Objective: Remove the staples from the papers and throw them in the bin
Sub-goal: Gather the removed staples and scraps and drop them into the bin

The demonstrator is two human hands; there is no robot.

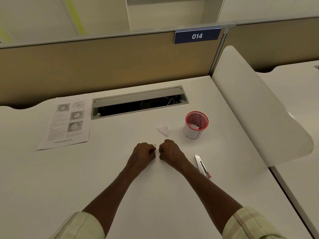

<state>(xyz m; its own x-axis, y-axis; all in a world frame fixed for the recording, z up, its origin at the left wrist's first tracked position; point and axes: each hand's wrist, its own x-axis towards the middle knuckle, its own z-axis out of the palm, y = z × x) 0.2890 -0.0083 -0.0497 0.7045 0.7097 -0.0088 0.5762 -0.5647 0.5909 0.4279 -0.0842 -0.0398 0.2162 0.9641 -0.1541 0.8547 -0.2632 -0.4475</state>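
At the middle of the white desk [69, 178], the left hand [143, 152] and right hand [170, 151] sit knuckle to knuckle with fingers curled; whether they pinch a staple I cannot tell. A tiny pale sliver [155, 145] lies just beyond them, possibly a staple that could be lost on white. The red-rimmed mesh bin [196, 125] stands near, right. The printed sheet [66, 123] reads "mebooksfree.com"; a blue plate [197, 35] reads "014"

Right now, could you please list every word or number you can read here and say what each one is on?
"014": blue sign on the partition.
"mebooksfree.com", faint: bottom of the printed sheet.
The sheet's body text is too small and blurred to read.
Dark marks on the red-rimmed cup: unreadable.
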